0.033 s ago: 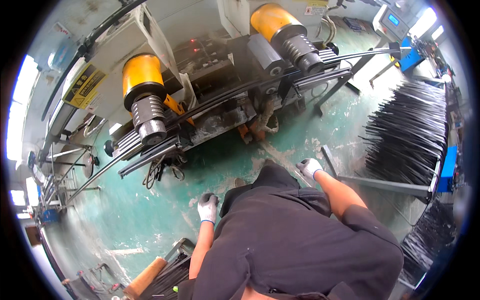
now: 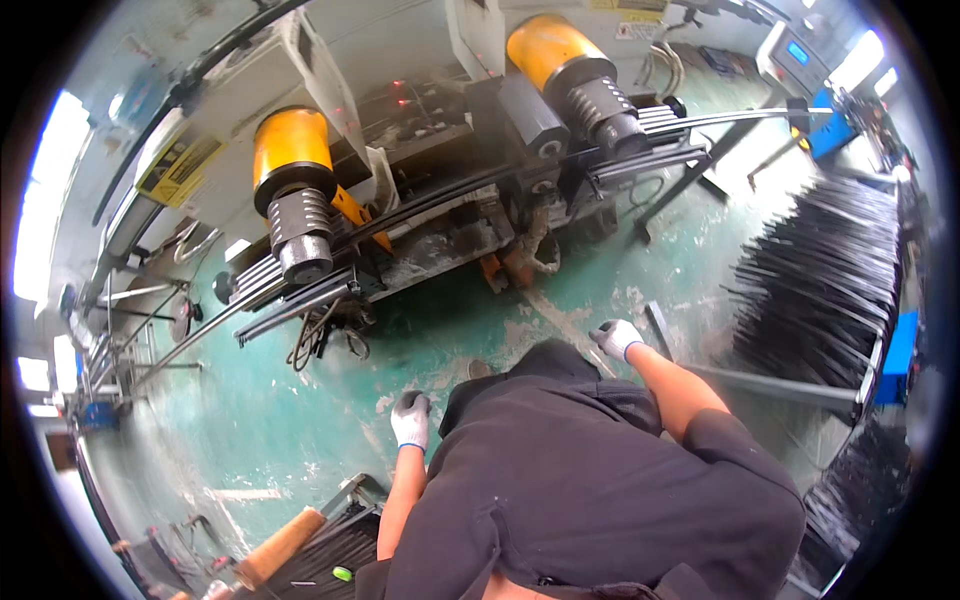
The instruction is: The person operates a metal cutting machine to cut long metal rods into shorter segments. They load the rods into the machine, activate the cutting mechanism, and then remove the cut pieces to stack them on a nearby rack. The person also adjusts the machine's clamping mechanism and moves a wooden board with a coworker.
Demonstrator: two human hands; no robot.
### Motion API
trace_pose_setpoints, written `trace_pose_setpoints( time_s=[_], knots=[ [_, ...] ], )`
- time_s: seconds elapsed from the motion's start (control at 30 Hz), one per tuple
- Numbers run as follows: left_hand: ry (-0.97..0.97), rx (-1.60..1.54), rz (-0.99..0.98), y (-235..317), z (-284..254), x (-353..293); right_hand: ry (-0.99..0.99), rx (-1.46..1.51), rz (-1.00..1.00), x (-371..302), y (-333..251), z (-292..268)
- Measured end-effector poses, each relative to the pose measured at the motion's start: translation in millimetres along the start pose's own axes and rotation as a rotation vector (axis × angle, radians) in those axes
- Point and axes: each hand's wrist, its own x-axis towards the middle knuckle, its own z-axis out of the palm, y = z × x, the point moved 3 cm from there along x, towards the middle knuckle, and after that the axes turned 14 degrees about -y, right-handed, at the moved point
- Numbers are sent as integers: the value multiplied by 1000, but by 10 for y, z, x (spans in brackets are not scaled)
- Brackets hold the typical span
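Observation:
My left hand, in a white knit glove with grey fingertips, hangs low beside my dark clothing, over the green floor. Its fingers are curled in, and nothing shows in them. On the other side, my right hand wears a like glove and is held away from my body with its fingers bent together; no object is seen in it. Neither glove touches the machine ahead, which carries two yellow cylinders, the left one and the right one, each with a ribbed dark metal end.
A rack of thin black rods stands at my right, its grey metal bar reaching toward me. At lower left are a wooden roller and more dark rods. A control box with a blue screen is at far right.
The view has shifted slightly, and more of the wooden roller and a small green item shows at lower left. Both hands stay empty and curled.

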Motion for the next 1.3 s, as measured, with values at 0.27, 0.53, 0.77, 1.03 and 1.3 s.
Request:
trace_pose_setpoints(
  time_s=[0.27,0.53,0.77,1.03,1.3],
  knots=[
    [441,81,-96,-1139,434,-718,-1,-204,-211,290,485,-540],
    [155,535,-91,-1161,2212,-1549,-169,-628,-147,683,2349,-690],
    [247,488,-107,-1507,2060,-1909,-206,-447,-54,-70,2176,-416],
    [101,649,-255,-2285,1848,-2567,-55,-350,-255,-349,1771,62],
    [4,672,-217,-3189,1598,-2793,-177,-451,-60,-780,2337,539]
  ],
)
